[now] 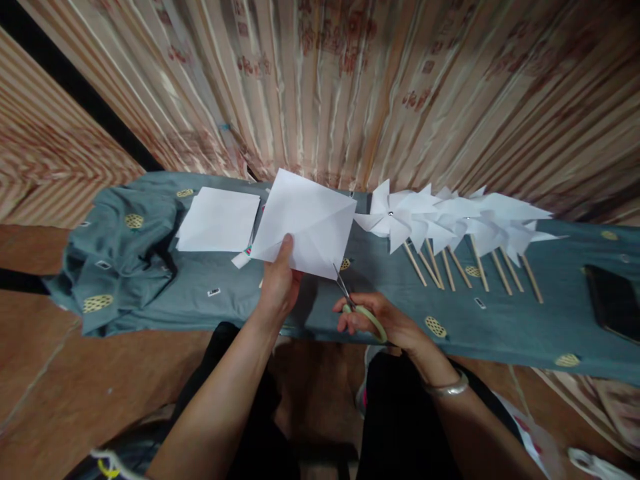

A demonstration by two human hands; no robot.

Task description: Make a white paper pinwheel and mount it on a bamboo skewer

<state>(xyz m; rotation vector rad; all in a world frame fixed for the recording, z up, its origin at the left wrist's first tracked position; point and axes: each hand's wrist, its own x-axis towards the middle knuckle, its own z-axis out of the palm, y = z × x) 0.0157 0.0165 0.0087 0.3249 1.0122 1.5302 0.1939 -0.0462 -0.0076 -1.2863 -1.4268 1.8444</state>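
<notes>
You have one squarish sheet of white paper (pixel 310 217) held up over the bench (pixel 500 337) in your left hand (pixel 280 283), thumb on top and fingers beneath; creases cross its smooth face. Your right hand (pixel 385 315) grips one pair of scissors (pixel 351 305), its thin metal blades at the sheet's lower right corner and its pale green handle around your fingers. One stack of paper (pixel 220 220), too tight to count, lies left of the sheet. To the right, pointed white pinwheels (pixel 393 217) overlap in a row; you can count about nine slim, wood-coloured sticks (pixel 479 263) below them. One flat black slab (pixel 613 300) sits farther right. Soft grey-green cloth covers the bench, whose front edge runs just below your scissors; a strip of cloth separates the stick ends from that edge.
</notes>
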